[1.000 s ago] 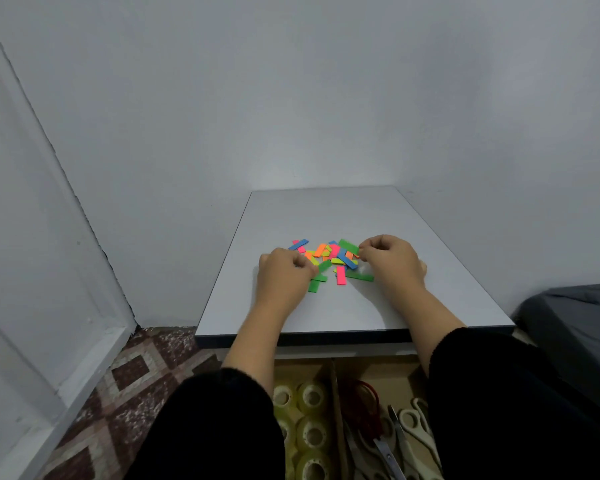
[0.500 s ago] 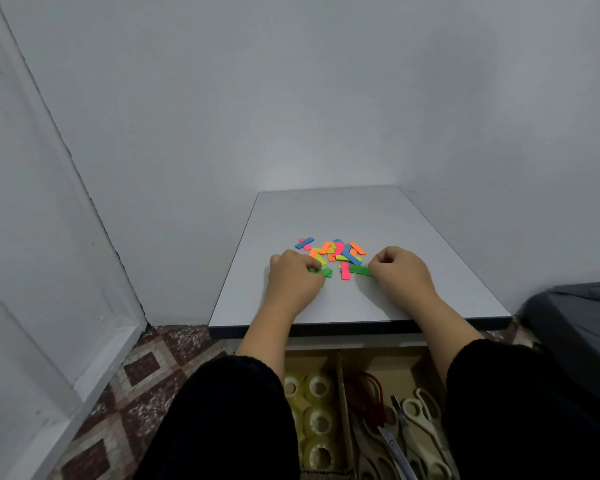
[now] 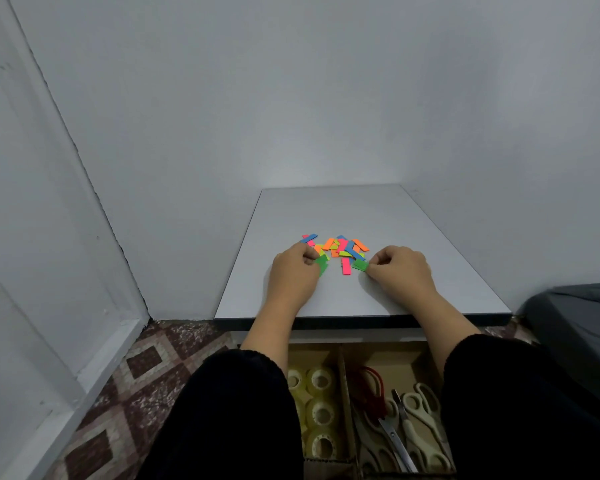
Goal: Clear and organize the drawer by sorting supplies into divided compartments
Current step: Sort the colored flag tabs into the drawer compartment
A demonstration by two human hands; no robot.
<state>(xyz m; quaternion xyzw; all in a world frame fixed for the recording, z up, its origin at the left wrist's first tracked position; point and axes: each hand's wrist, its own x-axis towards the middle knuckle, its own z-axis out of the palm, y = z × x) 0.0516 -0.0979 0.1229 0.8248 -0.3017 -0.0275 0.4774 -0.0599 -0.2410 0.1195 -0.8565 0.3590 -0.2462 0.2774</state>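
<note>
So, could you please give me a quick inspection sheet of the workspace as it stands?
Surface: grey tabletop, against the wall.
Job's things: coloured paper strips piled on the tabletop; open drawer below with tape rolls left of the divider, scissors right of it.
Clutter: nothing seen.
Hands: left hand pinches a green strip; right hand pinches another green strip.
Cables: nothing seen.
Surroundings: plain walls, patterned floor, dark fabric at right.

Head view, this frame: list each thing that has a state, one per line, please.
Left hand: pinching green strips.
Right hand: pinching a green strip.
Coloured strips: loose pile on the table.
Drawer: open, divided.
Tape rolls: left compartment.
Scissors: right compartment.
</note>
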